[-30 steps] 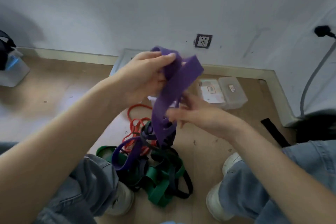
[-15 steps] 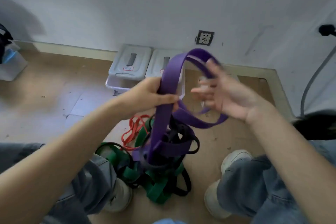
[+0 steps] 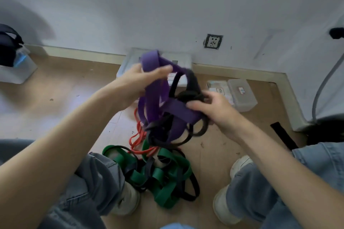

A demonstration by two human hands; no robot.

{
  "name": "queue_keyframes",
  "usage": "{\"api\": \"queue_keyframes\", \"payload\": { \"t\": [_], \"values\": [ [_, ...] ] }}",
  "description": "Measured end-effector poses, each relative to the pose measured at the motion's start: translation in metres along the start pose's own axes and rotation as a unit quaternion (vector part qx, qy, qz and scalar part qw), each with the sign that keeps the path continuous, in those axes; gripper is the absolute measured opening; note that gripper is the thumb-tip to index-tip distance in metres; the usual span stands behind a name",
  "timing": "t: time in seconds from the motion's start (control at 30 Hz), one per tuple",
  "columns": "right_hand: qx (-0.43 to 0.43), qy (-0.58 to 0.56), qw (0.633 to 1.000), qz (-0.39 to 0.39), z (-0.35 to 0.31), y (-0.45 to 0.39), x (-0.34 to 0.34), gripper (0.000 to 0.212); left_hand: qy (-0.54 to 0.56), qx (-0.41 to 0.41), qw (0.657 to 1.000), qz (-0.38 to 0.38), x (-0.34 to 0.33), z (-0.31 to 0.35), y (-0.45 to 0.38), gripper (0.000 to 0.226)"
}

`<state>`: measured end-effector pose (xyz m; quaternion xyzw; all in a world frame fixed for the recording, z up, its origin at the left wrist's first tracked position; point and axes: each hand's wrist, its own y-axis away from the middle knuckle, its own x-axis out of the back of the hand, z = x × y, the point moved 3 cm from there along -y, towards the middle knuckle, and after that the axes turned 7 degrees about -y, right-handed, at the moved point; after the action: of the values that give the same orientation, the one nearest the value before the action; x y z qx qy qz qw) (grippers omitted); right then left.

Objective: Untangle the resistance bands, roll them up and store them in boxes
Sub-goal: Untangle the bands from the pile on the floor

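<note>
Left hand gripping purple band up top; right hand closed on purple w/ black band knot, green bands on floor btwn feet

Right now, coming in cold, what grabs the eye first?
The purple band, held up mid-frame between the left hand and right hand, knotted with a black band. Below it, between the shoes, a heap of green bands and a red band lies on the floor.

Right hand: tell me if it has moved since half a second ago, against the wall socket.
Yes. The right hand has dropped lower and away from the wall socket, now gripping the purple band by a black band.
</note>
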<state>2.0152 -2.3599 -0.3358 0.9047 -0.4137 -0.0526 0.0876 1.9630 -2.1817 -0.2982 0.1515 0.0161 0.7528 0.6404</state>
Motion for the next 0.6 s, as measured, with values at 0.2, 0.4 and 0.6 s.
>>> {"api": "queue_keyframes", "payload": {
  "t": [0.2, 0.4, 0.6],
  "values": [
    [-0.039, -0.04, 0.998, -0.01, -0.02, -0.002, 0.022, 0.015, 0.089, 0.115, 0.986, -0.084, -0.03, -0.032, 0.01, 0.042],
    [0.109, 0.345, 0.93, 0.061, -0.035, -0.002, 0.024, 0.081, -0.04, 0.111, 0.991, 0.065, -0.025, -0.024, 0.004, 0.049],
    [0.097, 0.345, 0.933, 0.017, -0.017, -0.003, 0.012, 0.06, 0.023, 0.083, 0.991, 0.099, -0.009, -0.012, -0.002, 0.027]
  ]
}}
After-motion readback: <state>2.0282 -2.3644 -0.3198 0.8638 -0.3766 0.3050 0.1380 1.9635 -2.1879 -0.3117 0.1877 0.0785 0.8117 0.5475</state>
